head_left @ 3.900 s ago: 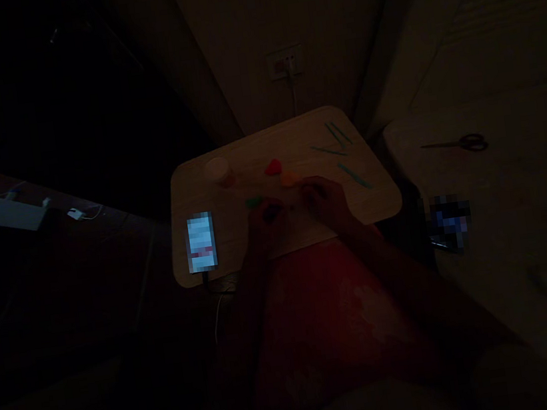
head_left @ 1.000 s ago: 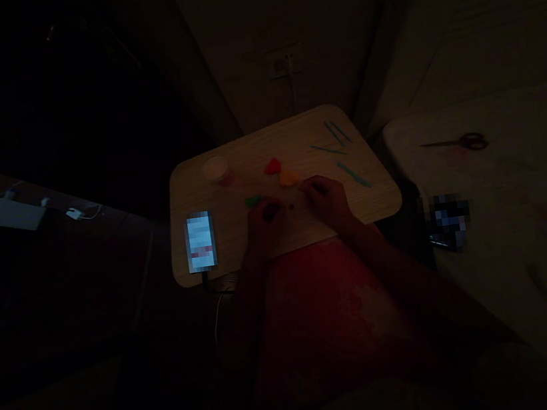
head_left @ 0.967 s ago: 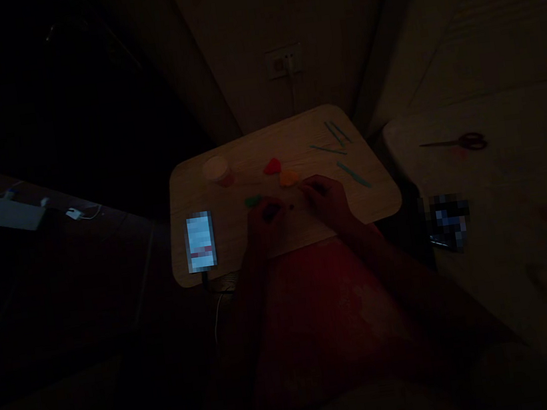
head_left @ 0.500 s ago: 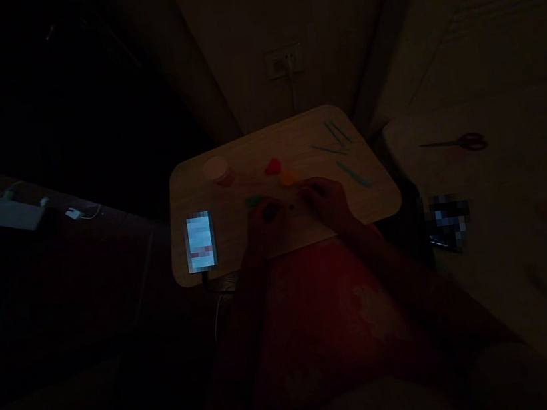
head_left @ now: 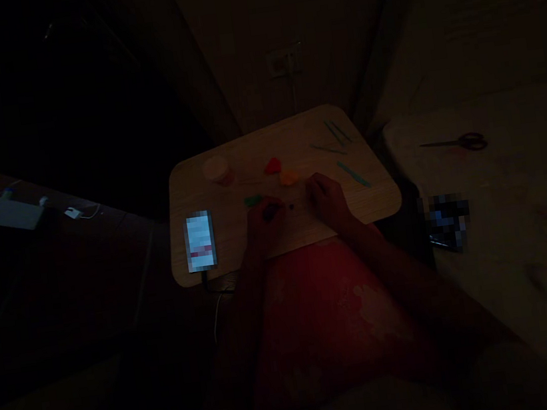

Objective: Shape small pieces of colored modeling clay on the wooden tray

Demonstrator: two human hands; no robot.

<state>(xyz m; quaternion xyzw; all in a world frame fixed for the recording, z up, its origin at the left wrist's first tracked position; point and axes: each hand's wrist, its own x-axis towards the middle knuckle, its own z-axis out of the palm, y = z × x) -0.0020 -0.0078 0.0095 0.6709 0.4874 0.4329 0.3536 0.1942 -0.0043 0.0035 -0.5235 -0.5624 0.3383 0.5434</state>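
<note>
Left hand (head_left: 261, 225) and right hand (head_left: 329, 201) curled at tabletop (head_left: 230, 234); too dark to tell if either grips anything. Dark bit (head_left: 291, 206) between them. Green piece (head_left: 253, 200) by left hand; orange piece (head_left: 289, 177), then red piece (head_left: 273, 165) beyond.

In dim light the left hand (head_left: 264, 221) curls over a wooden table (head_left: 230, 241) just beside a green piece (head_left: 253, 200), the right hand (head_left: 326, 199) near an orange piece (head_left: 289, 177), a dark speck (head_left: 292, 206) between the hands, while a red piece (head_left: 273, 165), tub (head_left: 216, 169), lit phone (head_left: 200, 241) and teal strips (head_left: 354, 175) lie around them
</note>
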